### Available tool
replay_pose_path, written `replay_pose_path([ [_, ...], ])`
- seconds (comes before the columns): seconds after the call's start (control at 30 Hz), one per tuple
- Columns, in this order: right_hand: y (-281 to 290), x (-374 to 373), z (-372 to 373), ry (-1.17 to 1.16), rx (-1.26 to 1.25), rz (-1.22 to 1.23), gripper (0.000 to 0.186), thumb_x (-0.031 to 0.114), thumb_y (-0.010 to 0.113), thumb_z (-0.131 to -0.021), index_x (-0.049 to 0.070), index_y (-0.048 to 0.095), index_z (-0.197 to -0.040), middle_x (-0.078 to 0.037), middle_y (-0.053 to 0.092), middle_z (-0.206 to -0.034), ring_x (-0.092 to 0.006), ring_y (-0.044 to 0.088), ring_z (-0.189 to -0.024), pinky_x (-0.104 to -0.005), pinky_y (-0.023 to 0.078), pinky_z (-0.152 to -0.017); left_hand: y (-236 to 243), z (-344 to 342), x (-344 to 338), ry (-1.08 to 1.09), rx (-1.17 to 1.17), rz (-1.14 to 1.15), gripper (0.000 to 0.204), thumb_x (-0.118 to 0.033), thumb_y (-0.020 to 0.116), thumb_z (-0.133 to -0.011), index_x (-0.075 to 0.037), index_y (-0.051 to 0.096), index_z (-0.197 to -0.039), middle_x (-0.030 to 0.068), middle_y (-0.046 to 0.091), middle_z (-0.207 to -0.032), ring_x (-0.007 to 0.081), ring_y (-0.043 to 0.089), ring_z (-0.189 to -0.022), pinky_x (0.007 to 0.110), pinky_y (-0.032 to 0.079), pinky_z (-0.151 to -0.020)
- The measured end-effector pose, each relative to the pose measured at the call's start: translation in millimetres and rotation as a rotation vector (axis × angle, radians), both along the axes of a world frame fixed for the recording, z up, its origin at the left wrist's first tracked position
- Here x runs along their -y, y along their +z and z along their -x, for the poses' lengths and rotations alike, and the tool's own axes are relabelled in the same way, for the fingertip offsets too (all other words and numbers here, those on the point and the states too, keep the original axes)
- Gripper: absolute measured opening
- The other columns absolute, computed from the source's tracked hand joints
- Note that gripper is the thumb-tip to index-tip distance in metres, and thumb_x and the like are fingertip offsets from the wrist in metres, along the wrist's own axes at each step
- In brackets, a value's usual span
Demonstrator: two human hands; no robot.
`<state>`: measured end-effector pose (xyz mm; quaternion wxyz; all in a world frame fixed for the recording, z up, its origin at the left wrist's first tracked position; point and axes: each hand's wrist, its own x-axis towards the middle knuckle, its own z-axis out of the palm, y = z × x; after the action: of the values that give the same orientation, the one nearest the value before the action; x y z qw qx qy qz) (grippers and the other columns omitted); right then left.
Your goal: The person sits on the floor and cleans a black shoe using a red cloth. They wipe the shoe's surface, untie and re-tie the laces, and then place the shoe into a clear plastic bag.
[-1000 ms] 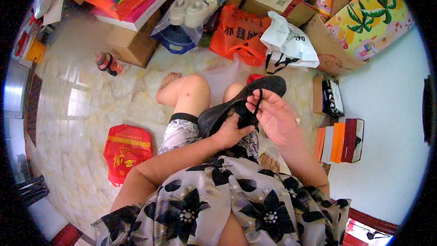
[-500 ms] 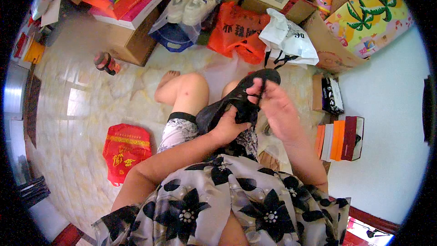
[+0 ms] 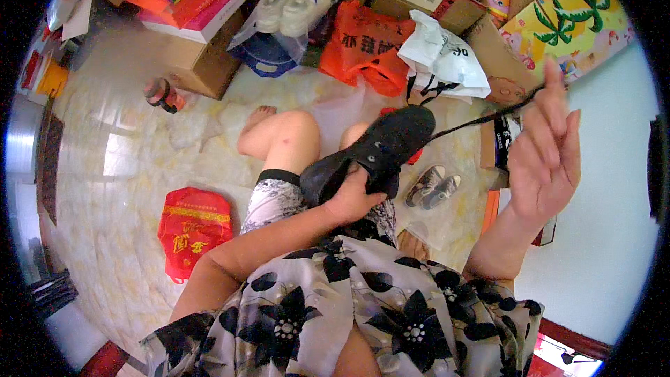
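Observation:
A black lace-up shoe (image 3: 398,143) lies over my lap, its toe pointing away to the upper right. My left hand (image 3: 349,199) grips it at the opening, thumb inside on the tongue. Metal eyelets show on its upper. From the shoe a black shoelace (image 3: 481,121) runs taut to my right hand (image 3: 544,153), which is raised at the right, slightly blurred, with the lace caught at its fingers. Below the shoe, on the floor, stands a pair of small dark patterned shoes (image 3: 433,188) on clear plastic.
A red bag (image 3: 195,230) lies on the floor at left. Farther off are a bottle (image 3: 162,94), white shoes in a clear bag (image 3: 293,10), an orange-red plastic bag (image 3: 366,45), a white bag (image 3: 447,56) and cardboard boxes (image 3: 202,63). A white wall (image 3: 593,258) rises at right.
My right hand has swung from the shoe out to the right, drawing the lace out straight. The left hand keeps its hold. The small patterned shoes have come into sight.

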<state>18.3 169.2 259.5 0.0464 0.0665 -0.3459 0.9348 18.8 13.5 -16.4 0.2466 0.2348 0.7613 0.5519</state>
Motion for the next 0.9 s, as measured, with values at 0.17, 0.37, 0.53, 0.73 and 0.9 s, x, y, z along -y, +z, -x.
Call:
replay_pose_path([
  [0.17,-53,-11,24,-0.185,0.183,-0.588,0.048,0.023,0.052,-0.086,0.003,0.037,-0.127,-0.005,0.053,-0.101,-0.0134,0.052,-0.084,-0.0268,0.042,-0.076,19,6,5,0.028,0.054,-0.058,0.064,-0.010,0.070,-0.066,-0.002,0.039,-0.121,0.0167,0.049,-0.115,0.0286,0.046,-0.110,0.035,0.036,-0.095],
  [0.37,-135,8,12,-0.046,0.285,-0.964,0.035,0.011,0.051,-0.087,0.005,0.043,-0.121,-0.006,0.053,-0.104,-0.0128,0.051,-0.091,-0.0253,0.043,-0.078,37,11,8,0.000,0.171,-0.126,0.067,-0.006,0.067,-0.064,-0.002,0.036,-0.123,0.0169,0.045,-0.119,0.0289,0.042,-0.114,0.037,0.034,-0.098],
  [0.53,-160,15,12,-0.116,0.265,-1.090,0.036,0.007,0.053,-0.085,0.005,0.045,-0.120,-0.005,0.053,-0.104,-0.0115,0.050,-0.092,-0.0238,0.042,-0.078,39,3,10,0.027,-0.052,-0.010,0.056,-0.007,0.064,-0.066,0.005,0.039,-0.115,0.0258,0.042,-0.115,0.0402,0.041,-0.109,0.041,0.034,-0.096],
  [0.73,-170,8,7,-0.120,0.353,-1.174,0.033,0.007,0.051,-0.087,0.005,0.047,-0.119,-0.004,0.051,-0.105,-0.0090,0.048,-0.092,-0.0216,0.040,-0.081,76,2,19,-0.028,-0.361,0.199,0.038,-0.009,0.060,-0.072,0.003,0.046,-0.105,0.0253,0.034,-0.117,0.0412,0.037,-0.107,0.044,0.036,-0.092],
  [0.9,-174,6,8,-0.128,0.327,-1.109,0.032,0.009,0.051,-0.087,0.006,0.048,-0.118,-0.005,0.053,-0.105,-0.0116,0.050,-0.091,-0.0236,0.042,-0.076,72,0,19,-0.016,-0.353,0.177,0.039,-0.013,0.062,-0.072,0.003,0.045,-0.103,0.0261,0.036,-0.112,0.0423,0.038,-0.103,0.047,0.036,-0.089],
])
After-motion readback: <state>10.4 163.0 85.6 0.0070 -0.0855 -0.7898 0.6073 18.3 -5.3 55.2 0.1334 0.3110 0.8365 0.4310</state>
